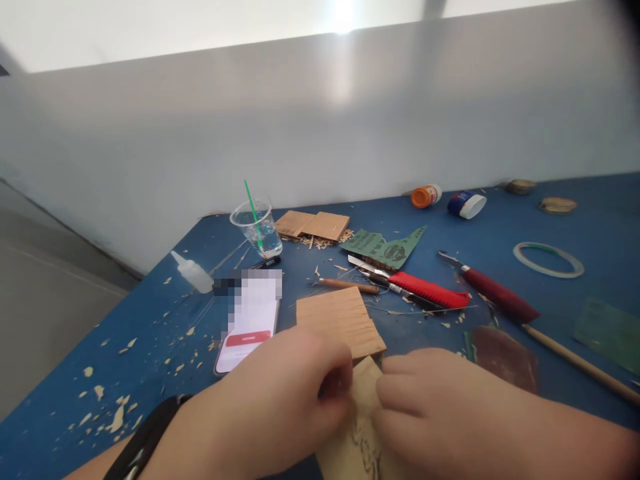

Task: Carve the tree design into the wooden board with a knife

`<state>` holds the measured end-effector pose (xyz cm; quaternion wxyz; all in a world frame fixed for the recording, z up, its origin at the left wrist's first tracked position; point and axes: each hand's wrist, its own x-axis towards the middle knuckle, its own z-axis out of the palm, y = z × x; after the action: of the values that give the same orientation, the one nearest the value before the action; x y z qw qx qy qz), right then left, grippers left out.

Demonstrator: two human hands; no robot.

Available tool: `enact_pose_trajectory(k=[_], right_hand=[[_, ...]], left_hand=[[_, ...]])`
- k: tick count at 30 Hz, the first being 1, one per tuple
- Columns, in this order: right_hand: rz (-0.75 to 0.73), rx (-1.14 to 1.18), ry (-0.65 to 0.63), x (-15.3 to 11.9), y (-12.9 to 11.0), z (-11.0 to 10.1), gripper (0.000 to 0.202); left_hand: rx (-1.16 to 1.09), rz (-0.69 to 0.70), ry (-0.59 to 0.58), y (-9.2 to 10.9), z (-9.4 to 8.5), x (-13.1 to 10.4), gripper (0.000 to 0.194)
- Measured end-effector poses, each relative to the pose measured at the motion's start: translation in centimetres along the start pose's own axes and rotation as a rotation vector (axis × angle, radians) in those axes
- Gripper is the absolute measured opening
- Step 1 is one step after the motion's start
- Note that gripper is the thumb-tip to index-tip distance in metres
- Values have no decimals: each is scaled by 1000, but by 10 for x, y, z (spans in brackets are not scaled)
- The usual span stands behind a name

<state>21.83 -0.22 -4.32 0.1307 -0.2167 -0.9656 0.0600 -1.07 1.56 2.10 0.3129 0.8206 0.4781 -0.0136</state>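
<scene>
At the front of the table lies a pale tan sheet (369, 380) with dark lines drawn on it; its lower end runs out of view. My left hand (305, 393) is closed at its left side, thumb and curled fingers pressed together. From the right, my right hand (425, 400) grips the sheet with its fingers folded under, and the fingertips are hidden. Just beyond both hands, a square wooden board (337, 317) rests on the table. A phone (250, 340) with a lit screen lies left of my left hand.
Wood chips litter the blue table (165, 413). Beyond the board lie a wooden-handled tool (350, 286), a red-handled cutter (430, 290) and torn green sandpaper (390, 247). A dark red-handled tool (500, 293) is at right. A plastic cup (265, 233) of water and a squeeze bottle (194, 275) stand left.
</scene>
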Motion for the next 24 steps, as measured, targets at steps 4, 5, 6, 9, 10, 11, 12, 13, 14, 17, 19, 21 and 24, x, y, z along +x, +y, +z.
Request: enact_pose_trajectory(k=[4, 5, 6, 9, 10, 11, 12, 13, 14, 17, 19, 21, 24], right_hand=[[46, -139, 90, 0, -11, -5, 16], [58, -183, 109, 0, -13, -7, 18], [60, -217, 116, 0, -15, -8, 20], [14, -252, 96, 1, -17, -11, 25], [-1, -254, 83, 2, -18, -12, 27], [-11, -262, 73, 3, -18, -13, 28], [-17, -273, 67, 4, -19, -14, 29], [-18, -283, 72, 5, -19, -14, 29], [-8, -284, 77, 6, -18, -15, 27], [7, -255, 105, 6, -15, -16, 20], [-29, -242, 117, 5, -12, -14, 21], [-75, -232, 98, 4, -11, -12, 18], [-10, -234, 54, 3, -13, -13, 8]], left_hand=[[-13, 17, 3, -2, 1, 0, 11], [-14, 18, -1, -1, 0, 0, 11], [-9, 15, -3, -1, 0, 0, 11], [7, 5, -15, 1, -3, -3, 9], [12, 8, -19, 1, -4, -3, 9], [22, 17, -16, 2, -6, -4, 8], [34, 31, -10, 2, -8, -4, 10], [44, 51, 2, 2, -10, -5, 12], [53, 68, 20, 1, -12, -5, 16], [20, 103, 93, -2, -19, -5, 25], [-33, 162, 149, -4, -25, -6, 25], [-55, 205, 182, -6, -29, -10, 22], [5, 166, 70, -6, -33, -19, 10]])
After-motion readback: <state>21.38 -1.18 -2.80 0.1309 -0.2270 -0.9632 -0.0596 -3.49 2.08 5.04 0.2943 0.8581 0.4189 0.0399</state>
